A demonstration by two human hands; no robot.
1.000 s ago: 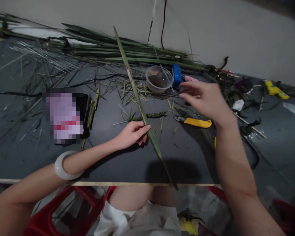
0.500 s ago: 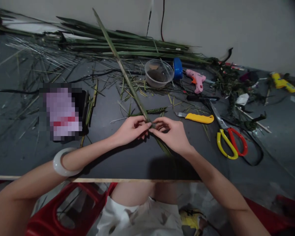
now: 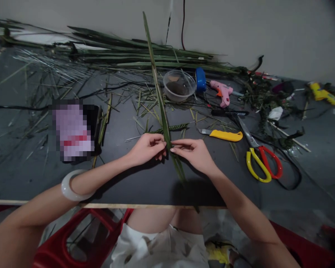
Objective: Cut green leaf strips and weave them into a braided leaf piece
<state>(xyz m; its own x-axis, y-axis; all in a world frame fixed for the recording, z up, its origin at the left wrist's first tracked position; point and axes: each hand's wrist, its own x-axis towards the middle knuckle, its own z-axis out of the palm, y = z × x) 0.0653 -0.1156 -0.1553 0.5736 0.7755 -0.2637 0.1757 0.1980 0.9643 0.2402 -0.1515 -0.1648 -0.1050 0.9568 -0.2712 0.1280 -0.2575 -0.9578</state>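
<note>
Both hands pinch one long green palm leaf strip (image 3: 156,82) over the dark table (image 3: 145,186). My left hand (image 3: 147,149) grips it from the left, with a white bangle (image 3: 71,186) on that wrist. From the right, my right hand (image 3: 194,154) holds the same strip, fingertips almost touching the left ones. The strip runs from near the table's front edge up and away toward the wall. A short woven leaf piece (image 3: 170,129) lies just beyond my fingers.
A yellow-handled knife (image 3: 223,135) and yellow-red scissors (image 3: 261,160) lie right of my hands. Farther back stand a clear plastic bowl (image 3: 179,85), a blue object (image 3: 201,79) and a pink glue gun (image 3: 222,91). Palm leaves (image 3: 123,56) pile along the wall. A blurred phone (image 3: 74,132) sits left.
My right hand came back from the far right and took hold of the strip beside my left hand. The strip's far end then swung to the right, standing more upright.
</note>
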